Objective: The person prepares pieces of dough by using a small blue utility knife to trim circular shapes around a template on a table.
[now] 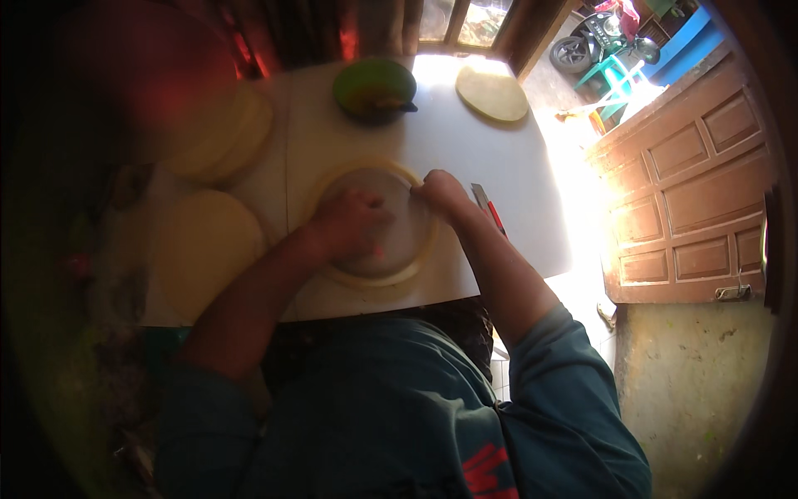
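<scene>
In front of me on the white table lies a pale yellow round sheet [397, 276], its rim showing around a greyish round disc [395, 245] on top of it. My left hand [353, 223] presses on the disc with bent fingers somewhat apart; they are a little blurred. At the disc's upper right edge, my right hand [440, 193] is closed around a small dark thing, mostly hidden in the fist. A utility knife [489, 209] with a silver blade end and red handle lies just right of that hand.
A green bowl [374, 79] with a dark handle in it stands at the back of the white table [507, 241]. One pale round [492, 91] lies at the back right, more rounds [208, 241] at the left. Beyond are a brown door [682, 183] and a motorbike [603, 37].
</scene>
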The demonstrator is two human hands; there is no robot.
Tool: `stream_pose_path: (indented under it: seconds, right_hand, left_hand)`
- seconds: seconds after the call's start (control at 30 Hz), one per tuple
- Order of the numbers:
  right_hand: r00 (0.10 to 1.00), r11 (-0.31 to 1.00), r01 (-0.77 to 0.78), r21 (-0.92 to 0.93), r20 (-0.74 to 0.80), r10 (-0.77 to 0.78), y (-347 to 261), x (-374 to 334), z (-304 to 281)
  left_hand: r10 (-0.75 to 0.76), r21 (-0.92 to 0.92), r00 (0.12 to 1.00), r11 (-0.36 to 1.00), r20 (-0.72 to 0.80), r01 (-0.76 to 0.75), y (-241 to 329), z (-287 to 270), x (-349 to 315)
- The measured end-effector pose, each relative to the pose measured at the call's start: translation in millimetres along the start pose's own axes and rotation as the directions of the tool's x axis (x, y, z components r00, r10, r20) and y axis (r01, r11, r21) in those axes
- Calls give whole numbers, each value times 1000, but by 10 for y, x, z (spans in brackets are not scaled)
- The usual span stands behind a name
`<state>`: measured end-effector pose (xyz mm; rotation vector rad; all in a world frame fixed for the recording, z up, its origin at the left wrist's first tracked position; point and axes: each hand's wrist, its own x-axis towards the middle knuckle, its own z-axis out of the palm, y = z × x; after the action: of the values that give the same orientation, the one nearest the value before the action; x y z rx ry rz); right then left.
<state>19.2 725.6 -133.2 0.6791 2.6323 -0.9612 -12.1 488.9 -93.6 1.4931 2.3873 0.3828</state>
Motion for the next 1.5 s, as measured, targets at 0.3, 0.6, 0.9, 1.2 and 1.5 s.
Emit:
stream_pose_path:
  seconds: [0.3,0.6,0.9,1.2,1.5]
  right_hand:
    - [976,997,28,76,-219,-10,-90,-115,71]
    - [937,694,287,660,-43,-347,-601,-682,-534]
    - [610,-193,341,920,-373,-699,-254,-2087,-1649]
    - [818,262,491,831,-335,-468,1007,-3107,-2217]
    - [965,816,-125,564,-122,233,2633,-3009,-1502]
  left_hand:
    - [-17,18,1000,1000,10,17,7,-5,-23]
    - [33,-38,998,999,-58,-36,11,22,-186]
    - [-420,-512,447,852,-790,-104,122,245,-1287]
    - [-609,-689,709,684,-357,240,-119,583,-928]
    - [-761,-816,636,447,-131,367,-757,723,-866]
